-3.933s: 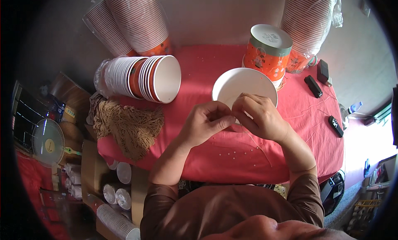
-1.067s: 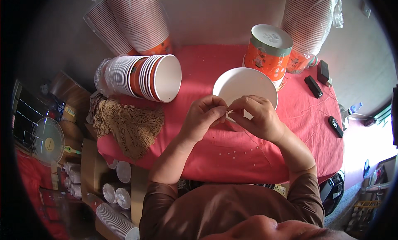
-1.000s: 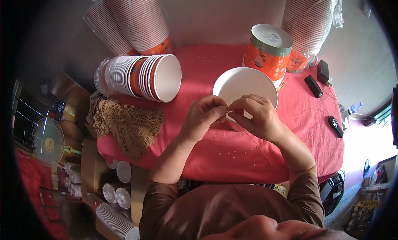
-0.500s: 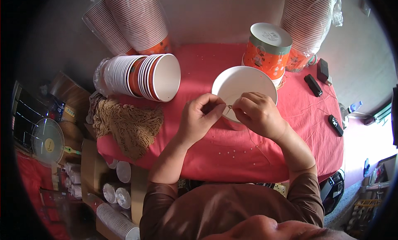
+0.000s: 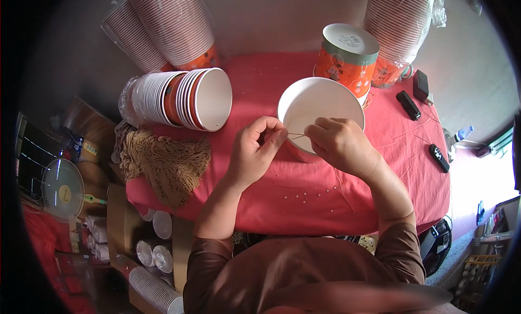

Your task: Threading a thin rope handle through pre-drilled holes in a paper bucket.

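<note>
A thin light-coloured string (image 5: 296, 134) is stretched between my two hands, over the near rim of a white-lined paper bucket (image 5: 320, 99). My left hand (image 5: 258, 151) pinches one end between thumb and forefinger. The fingers of my right hand (image 5: 341, 146) are closed on the other end, and a loose length of string runs down from there onto the cloth. Several tiny white beads (image 5: 310, 195) lie on the red tablecloth (image 5: 260, 205) between my forearms and the bucket.
A nested stack of paper buckets (image 5: 214, 99) lies on its side at the left, beside a heap of brown cords (image 5: 165, 162). An upside-down orange bucket (image 5: 347, 59) stands behind, near tall wrapped stacks (image 5: 393, 32). Black devices (image 5: 408, 105) lie at the right.
My hands have drawn a little apart, and the string between them now shows as a longer stretched line. The whole view has shifted slightly.
</note>
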`<state>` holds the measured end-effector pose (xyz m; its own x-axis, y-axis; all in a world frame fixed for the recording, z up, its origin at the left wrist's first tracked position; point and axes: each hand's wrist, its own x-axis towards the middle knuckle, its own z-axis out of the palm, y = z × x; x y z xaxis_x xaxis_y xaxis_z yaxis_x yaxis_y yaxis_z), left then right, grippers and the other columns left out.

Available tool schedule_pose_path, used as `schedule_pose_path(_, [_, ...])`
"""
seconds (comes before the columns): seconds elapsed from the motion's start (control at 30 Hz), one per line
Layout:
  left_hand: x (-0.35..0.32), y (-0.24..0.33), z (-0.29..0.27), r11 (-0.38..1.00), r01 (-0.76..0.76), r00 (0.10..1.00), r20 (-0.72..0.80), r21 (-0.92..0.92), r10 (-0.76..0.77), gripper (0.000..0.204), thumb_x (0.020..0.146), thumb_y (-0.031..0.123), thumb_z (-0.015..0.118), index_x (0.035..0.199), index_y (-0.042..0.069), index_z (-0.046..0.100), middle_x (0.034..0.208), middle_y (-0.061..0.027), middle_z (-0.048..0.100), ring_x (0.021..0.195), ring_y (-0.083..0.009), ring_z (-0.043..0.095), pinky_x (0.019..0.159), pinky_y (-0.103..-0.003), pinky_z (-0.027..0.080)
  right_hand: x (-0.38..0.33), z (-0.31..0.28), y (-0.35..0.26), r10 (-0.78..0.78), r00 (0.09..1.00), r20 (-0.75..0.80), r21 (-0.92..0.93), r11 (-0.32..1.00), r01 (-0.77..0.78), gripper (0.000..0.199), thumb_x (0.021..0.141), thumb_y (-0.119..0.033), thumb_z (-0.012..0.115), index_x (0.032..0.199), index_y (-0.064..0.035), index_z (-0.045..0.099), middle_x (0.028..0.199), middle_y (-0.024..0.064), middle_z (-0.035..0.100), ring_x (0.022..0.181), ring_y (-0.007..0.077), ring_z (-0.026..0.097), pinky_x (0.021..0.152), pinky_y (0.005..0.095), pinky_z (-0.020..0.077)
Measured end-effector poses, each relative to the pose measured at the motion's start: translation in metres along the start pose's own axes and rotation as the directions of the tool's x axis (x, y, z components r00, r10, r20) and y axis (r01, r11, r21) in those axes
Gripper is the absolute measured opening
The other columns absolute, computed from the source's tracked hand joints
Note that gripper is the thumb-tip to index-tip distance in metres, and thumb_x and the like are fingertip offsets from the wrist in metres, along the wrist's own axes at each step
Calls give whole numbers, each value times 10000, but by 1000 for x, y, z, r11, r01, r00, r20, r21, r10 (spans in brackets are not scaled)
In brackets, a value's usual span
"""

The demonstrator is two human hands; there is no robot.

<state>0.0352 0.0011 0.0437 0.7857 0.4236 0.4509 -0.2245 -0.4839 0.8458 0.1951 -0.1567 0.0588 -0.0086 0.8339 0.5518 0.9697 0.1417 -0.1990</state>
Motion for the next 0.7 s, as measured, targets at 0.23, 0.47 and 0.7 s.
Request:
schedule_pose_path(0.23, [2,7,-4,997,44,999,21,60,-45,135,928,124,705,900,5,648,714,50,564,659,-24,455,587,-201,362,0,-2,8,-32,999,-29,-51,998,30,193,755,-66,681,919,-73,580,771,74,599,678,268,662,574,396,548])
schedule_pose_path(0.47, [4,3,-7,988,-129,991,-3,88,130,84,869,36,716,933,12,669,912,-34,659,696,-73,560,597,-226,436,4,-4,5,-59,991,-119,-23,998,57,194,771,-50,671,938,-50,573,783,83,593,725,269,651,613,402,535])
schedule_pose_path(0.7, [4,6,11,871,-350,929,12,346,369,215,741,21,776,940,50,701,997,-67,667,920,-262,611,808,-375,505,4,-5,-9,-141,985,-99,-33,990,139,202,798,-119,673,968,-57,584,809,58,582,741,240,635,631,377,527])
